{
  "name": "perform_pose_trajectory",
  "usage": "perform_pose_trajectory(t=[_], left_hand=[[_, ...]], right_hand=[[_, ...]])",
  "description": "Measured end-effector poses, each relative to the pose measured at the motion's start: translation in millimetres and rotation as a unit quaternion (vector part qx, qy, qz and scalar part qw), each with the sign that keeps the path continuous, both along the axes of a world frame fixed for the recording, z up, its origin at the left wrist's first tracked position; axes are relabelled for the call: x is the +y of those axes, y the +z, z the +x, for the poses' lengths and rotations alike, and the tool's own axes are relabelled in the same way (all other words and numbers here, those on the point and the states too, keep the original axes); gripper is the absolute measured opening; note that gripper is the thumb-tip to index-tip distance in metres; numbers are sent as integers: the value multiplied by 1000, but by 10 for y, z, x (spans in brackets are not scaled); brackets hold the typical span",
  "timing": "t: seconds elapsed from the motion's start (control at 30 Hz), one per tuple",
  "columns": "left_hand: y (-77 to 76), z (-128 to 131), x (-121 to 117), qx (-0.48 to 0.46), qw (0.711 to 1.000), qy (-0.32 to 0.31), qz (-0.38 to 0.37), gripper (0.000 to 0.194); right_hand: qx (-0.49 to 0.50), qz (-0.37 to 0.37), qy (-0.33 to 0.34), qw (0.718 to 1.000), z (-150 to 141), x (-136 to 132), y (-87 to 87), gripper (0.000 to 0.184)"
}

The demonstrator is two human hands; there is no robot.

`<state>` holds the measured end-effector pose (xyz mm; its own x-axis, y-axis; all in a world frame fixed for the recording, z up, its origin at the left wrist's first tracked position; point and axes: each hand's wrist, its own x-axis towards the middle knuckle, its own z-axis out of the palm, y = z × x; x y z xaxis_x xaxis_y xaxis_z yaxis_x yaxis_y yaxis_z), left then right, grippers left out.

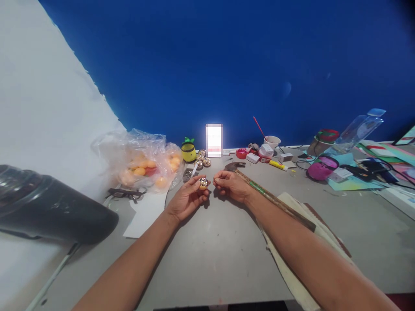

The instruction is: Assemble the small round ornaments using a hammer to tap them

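Observation:
My left hand [187,199] is closed on a small orange ball [203,184], part of its surface covered in shiny metallic studs. Just right of the ball, my right hand [231,185] has thumb and fingertips pinched together. Whatever lies in that pinch is too small to make out. Behind my left hand sits a small open box [188,173] of shiny bits that look like tacks. Several finished-looking metallic balls [206,162] are grouped beyond it. A hammer [272,194] with a worn wooden handle lies under my right forearm.
A clear plastic bag [139,157] of orange balls stands at the left, near dark glasses [125,194] and a large dark cylinder [58,216]. A white cup [271,141], yellow tube [278,165], pink pouch [322,167] and plastic bottle [359,129] line the back right. Folded cloth [292,203] lies underneath the hammer.

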<state>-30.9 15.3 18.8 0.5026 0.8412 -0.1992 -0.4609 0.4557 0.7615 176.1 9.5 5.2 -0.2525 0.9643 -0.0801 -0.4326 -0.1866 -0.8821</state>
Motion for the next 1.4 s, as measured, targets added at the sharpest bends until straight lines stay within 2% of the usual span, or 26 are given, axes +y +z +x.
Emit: perform_pose_trajectory(t=[0.23, 0.67, 0.77, 1.07, 1.3, 1.4], left_hand=[[-4, 3, 5, -13, 1000, 10, -1, 29], [-11, 17, 9, -4, 1000, 15, 2, 32], [-14, 16, 0, 15, 999, 2, 31, 34], [27, 90, -142, 126, 979, 16, 156, 42], [-41, 108, -142, 198, 950, 42, 237, 38], [-75, 96, -125, 239, 932, 69, 263, 43]], right_hand=[[-17, -2, -1, 1000, 18, -2, 2, 47], [13, 4, -9, 1000, -61, -36, 9, 43], [5, 9, -12, 1000, -88, -46, 8, 43], [3, 3, -16, 1000, -52, -33, 8, 45], [-17, 14, -12, 1000, -54, -42, 0, 44], [-22, 22, -16, 999, -65, -49, -2, 43]])
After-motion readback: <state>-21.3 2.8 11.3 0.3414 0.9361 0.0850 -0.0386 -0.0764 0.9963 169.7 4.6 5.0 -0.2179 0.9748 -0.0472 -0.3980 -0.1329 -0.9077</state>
